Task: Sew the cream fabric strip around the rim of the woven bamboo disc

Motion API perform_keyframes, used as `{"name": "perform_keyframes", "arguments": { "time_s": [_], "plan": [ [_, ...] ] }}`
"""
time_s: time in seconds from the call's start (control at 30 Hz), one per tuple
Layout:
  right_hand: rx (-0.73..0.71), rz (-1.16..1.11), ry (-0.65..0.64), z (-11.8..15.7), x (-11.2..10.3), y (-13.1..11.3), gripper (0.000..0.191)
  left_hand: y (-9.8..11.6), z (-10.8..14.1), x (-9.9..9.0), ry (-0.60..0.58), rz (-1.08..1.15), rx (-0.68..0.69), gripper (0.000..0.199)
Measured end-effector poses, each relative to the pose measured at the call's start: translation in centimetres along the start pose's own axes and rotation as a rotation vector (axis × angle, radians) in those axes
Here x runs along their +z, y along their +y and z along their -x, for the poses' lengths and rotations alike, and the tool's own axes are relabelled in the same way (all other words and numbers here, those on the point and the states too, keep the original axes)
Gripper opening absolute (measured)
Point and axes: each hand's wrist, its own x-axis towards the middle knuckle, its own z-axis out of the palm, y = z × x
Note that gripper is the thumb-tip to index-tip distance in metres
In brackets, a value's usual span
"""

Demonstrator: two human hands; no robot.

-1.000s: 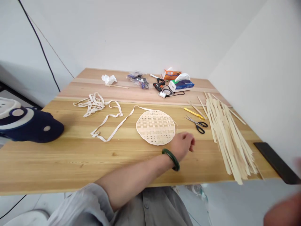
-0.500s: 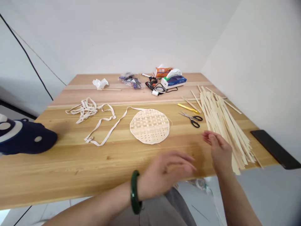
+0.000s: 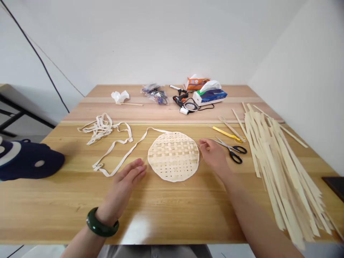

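Currently left hand (image 3: 125,186) open, just beside woven bamboo disc (image 3: 173,156); right hand (image 3: 213,156) curled at disc's right edge, pinch unclear. Disc probably light, springy; hold by rim.

This is a small craft room, with plain white walls (image 3: 295,53) and a wooden counter (image 3: 53,208) that has long thin strips (image 3: 282,172), scissors (image 3: 231,150) and a glue gun (image 3: 178,98) on it.

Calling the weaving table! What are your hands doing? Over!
Left hand open, beside round woven bamboo mat. Right hand at its right edge. Scissors just past right hand.
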Motion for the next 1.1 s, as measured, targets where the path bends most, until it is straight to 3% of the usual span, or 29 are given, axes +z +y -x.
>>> {"name": "perform_keyframes", "arguments": {
  "time_s": [0.1, 0.27, 0.47, 0.57, 0.63, 0.7, 0.83, 0.97, 1.1],
  "plan": [
    [-0.005, 0.054, -0.031, -0.5, 0.4, -0.3, 0.027, -0.1, -0.6, 1.1, 0.011, 0.054, -0.062, 0.042],
    [-0.007, 0.029, -0.057, -0.3, 0.9, -0.2, 0.031, -0.1, -2.0, 2.3, -0.043, -0.027, -0.023, 0.059],
    [0.008, -0.150, -0.012, 0.1, 1.2, 0.4, 0.037, 0.9, -4.6, 3.2, -0.197, -0.032, 0.068, 0.044],
    [0.070, -0.405, 0.035, 0.1, 0.9, 0.5, 0.040, 2.5, -6.5, 2.8, -0.293, 0.002, 0.072, 0.040],
    [0.189, -0.670, -0.027, 0.1, 0.6, 0.6, 0.040, 3.7, -7.7, 2.4, -0.333, -0.010, 0.058, 0.040],
    [0.315, -0.868, -0.179, 0.1, 0.5, 0.6, 0.042, 4.7, -8.7, 2.2, -0.357, -0.036, 0.027, 0.040],
    [0.392, -0.999, -0.411, 0.5, 0.4, 0.2, 0.042, 5.8, -9.7, 2.8, -0.409, -0.030, 0.042, 0.037],
    [0.416, -1.000, -0.435, 0.9, 0.5, -0.4, 0.036, 6.0, -10.2, 3.5, -0.449, 0.045, 0.066, 0.031],
    [0.475, -1.117, -0.343, 1.0, 0.7, -0.9, 0.035, 5.8, -10.3, 3.3, -0.422, 0.131, 0.049, 0.031]
  ]
}}
